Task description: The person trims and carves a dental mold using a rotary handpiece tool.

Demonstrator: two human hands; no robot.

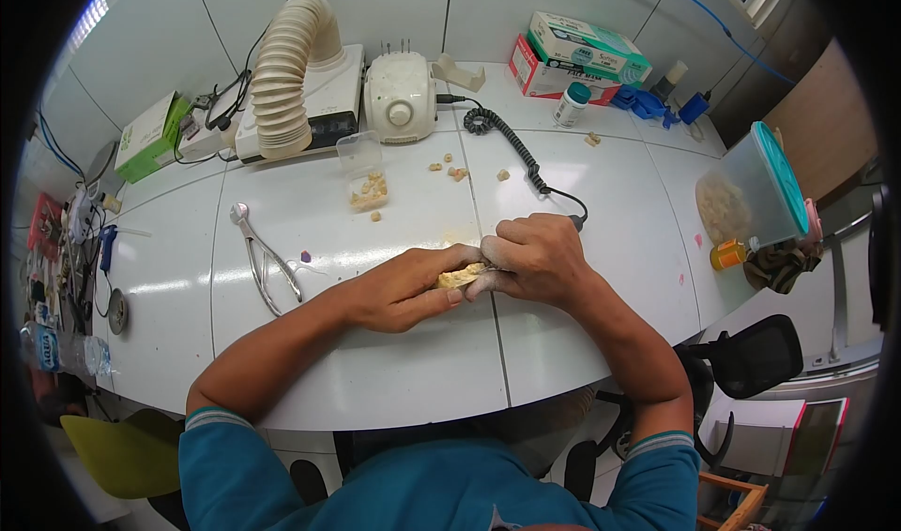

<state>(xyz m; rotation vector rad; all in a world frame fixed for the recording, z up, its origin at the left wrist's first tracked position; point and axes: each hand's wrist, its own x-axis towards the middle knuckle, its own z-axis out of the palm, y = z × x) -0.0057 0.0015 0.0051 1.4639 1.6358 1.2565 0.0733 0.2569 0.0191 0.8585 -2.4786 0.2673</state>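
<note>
Between the thumb and fingers of my left hand point(404, 287) is a pale yellow dental cast point(462, 276), its underside hidden by the fingers. My right hand point(537, 259) is closed around a rotary handpiece, mostly covered by the fingers; its dark rear end point(577, 221) shows where the cord joins. The right fingertips, whitened with dust, meet the cast's right end. From the handpiece a black coiled cord point(511, 137) runs to a white micromotor control unit point(401, 98). Beyond my hands lie several small tooth-coloured pieces point(457, 174), and more fill a clear plastic box point(361, 151).
Metal pliers point(251, 240) lie left of my left forearm. A white ribbed hose point(282, 71) arches over a box-shaped machine point(324, 109). Stacked cartons point(582, 57) and a white bottle point(572, 105) stand at the back right. A teal-lidded container point(755, 189) is at the right edge.
</note>
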